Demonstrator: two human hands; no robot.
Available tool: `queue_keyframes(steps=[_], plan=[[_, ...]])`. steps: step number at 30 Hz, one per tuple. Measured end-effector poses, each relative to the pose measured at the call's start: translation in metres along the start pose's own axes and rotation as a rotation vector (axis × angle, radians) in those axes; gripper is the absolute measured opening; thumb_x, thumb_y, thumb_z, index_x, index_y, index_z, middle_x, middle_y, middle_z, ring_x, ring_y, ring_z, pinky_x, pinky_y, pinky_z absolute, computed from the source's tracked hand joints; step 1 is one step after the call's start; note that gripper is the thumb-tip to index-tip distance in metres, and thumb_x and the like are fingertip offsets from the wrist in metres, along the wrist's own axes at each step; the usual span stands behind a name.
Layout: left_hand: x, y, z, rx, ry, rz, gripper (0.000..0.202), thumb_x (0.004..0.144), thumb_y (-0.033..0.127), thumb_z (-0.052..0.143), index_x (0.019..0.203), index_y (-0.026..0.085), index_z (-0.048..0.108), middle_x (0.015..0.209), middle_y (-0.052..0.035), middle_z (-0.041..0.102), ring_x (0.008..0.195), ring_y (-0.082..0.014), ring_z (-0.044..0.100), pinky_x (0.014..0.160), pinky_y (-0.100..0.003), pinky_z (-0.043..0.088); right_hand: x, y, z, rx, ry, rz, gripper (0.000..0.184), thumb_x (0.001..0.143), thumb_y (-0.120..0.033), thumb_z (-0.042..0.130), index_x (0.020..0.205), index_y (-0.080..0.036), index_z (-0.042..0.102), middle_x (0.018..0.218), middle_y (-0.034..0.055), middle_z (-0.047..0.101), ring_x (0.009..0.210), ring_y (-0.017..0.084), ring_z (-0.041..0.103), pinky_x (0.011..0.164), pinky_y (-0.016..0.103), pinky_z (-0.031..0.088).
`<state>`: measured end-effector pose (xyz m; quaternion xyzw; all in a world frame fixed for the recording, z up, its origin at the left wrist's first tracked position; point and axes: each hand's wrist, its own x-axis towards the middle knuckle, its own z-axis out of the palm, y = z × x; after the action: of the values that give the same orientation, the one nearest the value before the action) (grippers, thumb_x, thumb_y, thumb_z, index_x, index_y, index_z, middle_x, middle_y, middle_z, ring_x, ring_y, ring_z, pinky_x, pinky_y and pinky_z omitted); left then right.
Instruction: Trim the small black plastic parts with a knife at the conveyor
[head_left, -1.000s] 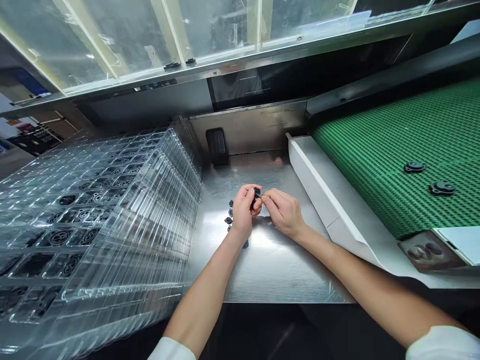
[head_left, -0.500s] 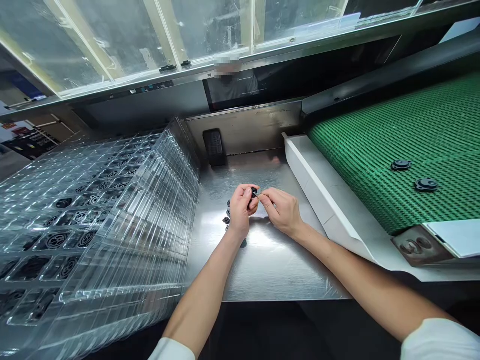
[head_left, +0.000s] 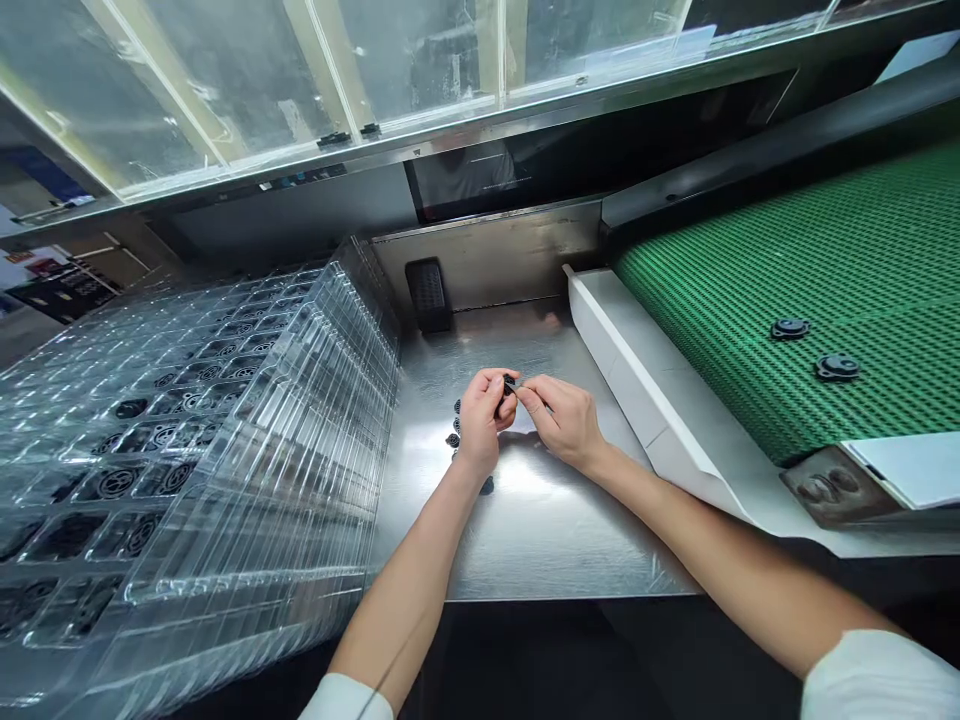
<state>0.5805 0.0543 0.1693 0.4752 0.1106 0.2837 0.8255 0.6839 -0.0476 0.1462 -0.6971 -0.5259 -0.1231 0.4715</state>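
My left hand (head_left: 480,415) is closed around a small black round part (head_left: 509,384), held up above the metal worktop. Close beside it, my right hand (head_left: 561,418) pinches a thin, slender tool (head_left: 516,388) whose tip meets the black part. Most of the tool is hidden by the fingers, so its kind is unclear. Several small black round parts (head_left: 453,440) lie in a row on the worktop, partly behind my left hand. Another dark piece (head_left: 487,486) rests by my left wrist.
A tall stack of clear plastic trays (head_left: 300,420) stands at left, black parts in the top pockets. On the right, two black flanged parts (head_left: 837,368) ride a green conveyor belt (head_left: 720,290) behind a white guard (head_left: 637,370). A black box (head_left: 427,293) leans at the back.
The two black parts on the green belt have shifted slightly left. Both hands keep nearly the same place and grip.
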Motion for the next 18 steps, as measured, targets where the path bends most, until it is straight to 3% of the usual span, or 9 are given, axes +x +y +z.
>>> queue_keyframes(steps=[6,9,11,14,16,18], plan=[[0.006,0.009,-0.011,-0.194,0.067,-0.066,0.026,0.091,0.042,0.069,0.095,0.018,0.058,0.062,0.007,0.04,0.044,-0.0053,0.031,0.043,-0.02,0.021,-0.001,-0.001,0.005,0.199,0.145,0.072,0.038,0.109,-0.045,0.042,0.091,-0.022,0.065,0.086,0.0041,0.07,0.078,0.018,0.063,0.074,0.031,0.045],[0.007,0.018,-0.016,-0.196,0.089,-0.08,0.027,0.092,0.042,0.067,0.088,0.018,0.054,0.066,0.0064,0.041,0.043,-0.0042,0.032,0.042,-0.019,0.023,-0.004,0.0,0.011,0.19,0.086,0.059,0.041,0.11,-0.046,0.039,0.091,-0.022,0.066,0.088,0.0037,0.071,0.081,0.017,0.064,0.074,0.029,0.044],[0.007,0.027,-0.012,-0.111,0.123,-0.011,0.027,0.09,0.039,0.07,0.086,0.018,0.055,0.067,0.0061,0.043,0.043,-0.0034,0.033,0.041,-0.018,0.023,-0.004,0.003,0.014,0.094,0.019,0.054,0.038,0.109,-0.044,0.042,0.092,-0.022,0.068,0.089,0.0029,0.071,0.081,0.016,0.065,0.073,0.028,0.041],[0.006,0.043,0.014,0.087,0.17,0.192,0.022,0.085,0.034,0.075,0.093,0.017,0.064,0.069,0.0046,0.048,0.046,-0.0036,0.035,0.042,-0.017,0.023,-0.004,0.005,0.013,-0.051,-0.082,0.063,0.033,0.107,-0.042,0.051,0.091,-0.021,0.069,0.088,0.002,0.072,0.079,0.016,0.064,0.069,0.027,0.036],[0.006,0.051,0.046,0.232,0.128,0.317,0.022,0.086,0.033,0.074,0.101,0.018,0.068,0.067,0.0047,0.047,0.048,-0.0048,0.033,0.044,-0.018,0.022,-0.005,0.004,0.013,-0.093,-0.151,0.073,0.03,0.106,-0.042,0.054,0.09,-0.021,0.07,0.086,0.0019,0.071,0.077,0.016,0.063,0.067,0.027,0.033],[0.01,0.052,0.086,0.385,0.011,0.383,0.02,0.093,0.036,0.068,0.102,0.019,0.07,0.061,0.0053,0.041,0.049,-0.0071,0.031,0.046,-0.02,0.022,-0.007,0.003,0.014,-0.092,-0.2,0.092,0.028,0.102,-0.041,0.059,0.086,-0.021,0.069,0.083,0.003,0.07,0.075,0.017,0.061,0.065,0.029,0.031]])
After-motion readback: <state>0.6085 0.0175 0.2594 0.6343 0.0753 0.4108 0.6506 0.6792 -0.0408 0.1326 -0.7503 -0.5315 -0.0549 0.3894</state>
